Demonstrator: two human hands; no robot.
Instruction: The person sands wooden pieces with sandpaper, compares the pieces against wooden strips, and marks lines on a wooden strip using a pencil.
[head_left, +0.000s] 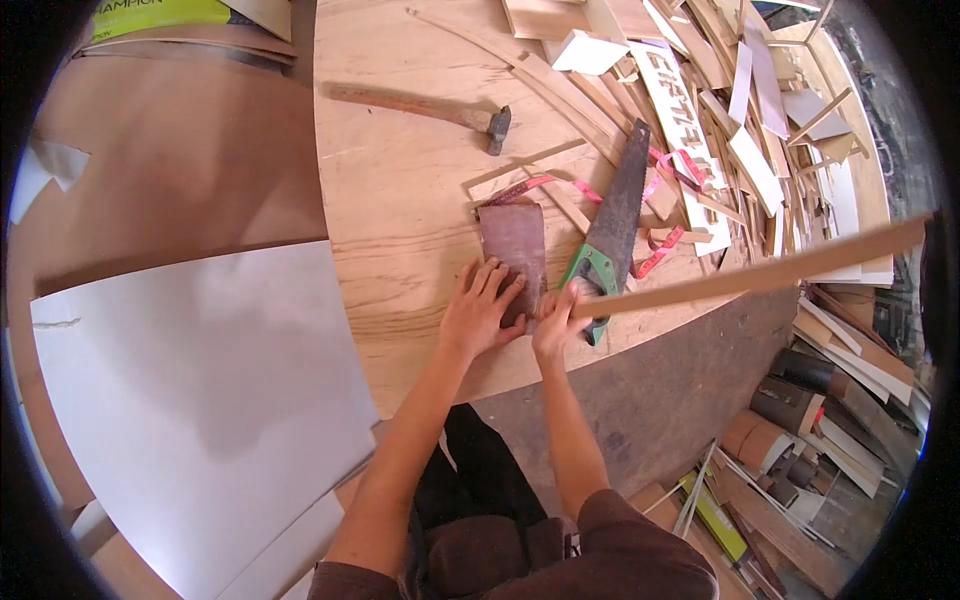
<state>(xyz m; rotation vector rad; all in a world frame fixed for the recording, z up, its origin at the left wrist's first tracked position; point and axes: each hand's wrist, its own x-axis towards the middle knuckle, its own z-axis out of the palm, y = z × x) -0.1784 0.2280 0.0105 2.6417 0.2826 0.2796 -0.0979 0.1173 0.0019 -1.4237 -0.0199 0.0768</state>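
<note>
On the plywood tabletop (400,200) lies a reddish-brown strip of sandpaper (513,232). My left hand (480,310) presses on its near part with the fingers spread. Closed round one end of a long thin wooden strip (760,272) is my right hand (555,325), at the sandpaper's near right edge. The strip slants up to the right, past the frame's work area. Just beyond my right hand, a handsaw (622,200) with a green and black handle rests on the table, partly behind the strip. Whether the strip's end touches the sandpaper is hidden.
A hammer (420,104) lies farther back. A pink measuring tape (660,250) curls beside the saw. Wood offcuts (740,140) and a board with cut-out letters (675,105) are heaped at right. A white sheet (210,400) lies at left; scraps (800,440) cover the lower right floor.
</note>
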